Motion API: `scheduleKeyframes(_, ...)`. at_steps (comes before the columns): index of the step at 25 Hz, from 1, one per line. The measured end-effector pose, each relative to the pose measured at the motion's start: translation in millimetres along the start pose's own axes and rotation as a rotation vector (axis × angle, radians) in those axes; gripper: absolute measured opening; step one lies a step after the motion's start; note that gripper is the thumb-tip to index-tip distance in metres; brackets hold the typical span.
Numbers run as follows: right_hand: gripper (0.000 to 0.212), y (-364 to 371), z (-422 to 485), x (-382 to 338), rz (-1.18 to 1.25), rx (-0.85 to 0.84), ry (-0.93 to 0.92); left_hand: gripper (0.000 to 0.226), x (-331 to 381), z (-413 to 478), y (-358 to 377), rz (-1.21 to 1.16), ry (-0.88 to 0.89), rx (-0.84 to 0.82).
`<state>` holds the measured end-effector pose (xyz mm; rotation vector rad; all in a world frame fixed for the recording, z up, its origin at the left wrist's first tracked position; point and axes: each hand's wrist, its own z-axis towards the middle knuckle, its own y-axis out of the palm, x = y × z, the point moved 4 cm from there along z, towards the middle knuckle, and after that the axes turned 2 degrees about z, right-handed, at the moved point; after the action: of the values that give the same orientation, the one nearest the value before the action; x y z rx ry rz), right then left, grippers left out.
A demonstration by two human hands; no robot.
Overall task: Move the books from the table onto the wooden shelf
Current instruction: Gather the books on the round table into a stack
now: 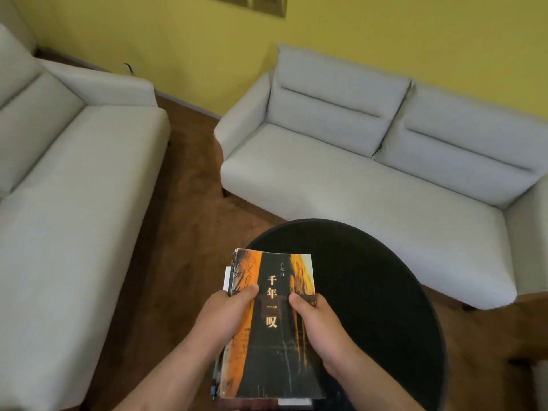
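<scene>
Head: books between left fingers, right fingers.

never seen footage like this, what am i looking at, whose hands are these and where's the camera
There is no machine here. A person wears a camera on the head that looks forward and down, so this single picture shows their own arms from above. The left hand and right hand grip a book with an orange and black cover, thumbs on top. Edges of more books show under it, so it seems to be a stack. Beneath is a round black table; I cannot tell whether the stack rests on it or is lifted. Beyond are a pale sofa on the left, another ahead, a brown floor and a yellow wall. No shelf is in view.
</scene>
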<state>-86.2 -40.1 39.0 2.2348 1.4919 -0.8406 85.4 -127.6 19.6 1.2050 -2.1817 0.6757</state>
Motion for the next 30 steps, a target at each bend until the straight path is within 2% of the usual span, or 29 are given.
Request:
scheduleKeyframes(4, 0.026, 9, -8, 7, -0.148, 0.018, -0.064, 0.061, -1, -18, -13, 0.483, 0.111, 0.178)
scheduleKeyframes(6, 0.017, 13, -14, 8, -0.202, -0.009, -0.063, 0.055, 2, -23, -16, 0.579, 0.221, 0.288)
scheduleKeyframes(7, 0.016, 15, -16, 8, -0.191, -0.028, -0.062, 0.053, 1, -25, -17, 0.444, 0.222, 0.248)
scheduleKeyframes(10, 0.025, 14, -14, 14, -0.073, -0.042, -0.027, 0.051, -15, -33, -20, -0.183, 0.13, 0.053)
scheduleKeyframes(13, 0.043, 5, -12, 32, 0.087, -0.061, 0.048, 0.033, -36, -50, -22, -0.306, 0.094, -0.035)
scheduleKeyframes(16, 0.045, 10, -13, 47, 0.193, -0.1, 0.09, 0.043, -51, -61, -6, -0.406, 0.047, -0.218)
scheduleKeyframes(20, 0.047, 11, -5, 50, 0.213, -0.128, 0.08, 0.041, -53, -63, 3, -0.504, -0.003, -0.126)
scheduleKeyframes(22, 0.056, 9, -5, 39, 0.074, -0.131, 0.04, 0.046, -64, -71, -1, -0.57, -0.025, -0.052)
scheduleKeyframes(23, 0.062, 6, -4, 25, -0.055, -0.084, -0.041, 0.051, -75, -78, -4, -0.603, -0.077, 0.039)
scheduleKeyframes(25, 0.068, 8, -7, -28, -0.424, 0.11, -0.374, 0.067, -103, -96, -4, -0.742, -0.304, 0.195)
scheduleKeyframes(26, 0.065, 16, -9, -62, -0.582, 0.167, -0.556, 0.074, -113, -105, 6, -0.871, -0.406, 0.157)
scheduleKeyframes(27, 0.059, 31, -4, -91, -0.751, 0.139, -0.677, 0.08, -115, -114, 18, -1.032, -0.465, 0.09)
scheduleKeyframes(28, 0.056, 49, 4, -111, -0.921, 0.051, -0.706, 0.082, -114, -120, 30, -1.196, -0.492, 0.02)
scheduleKeyframes(30, 0.065, 76, 25, -127, -1.17, -0.111, -0.522, 0.08, -104, -120, 47, -1.446, -0.474, -0.078)
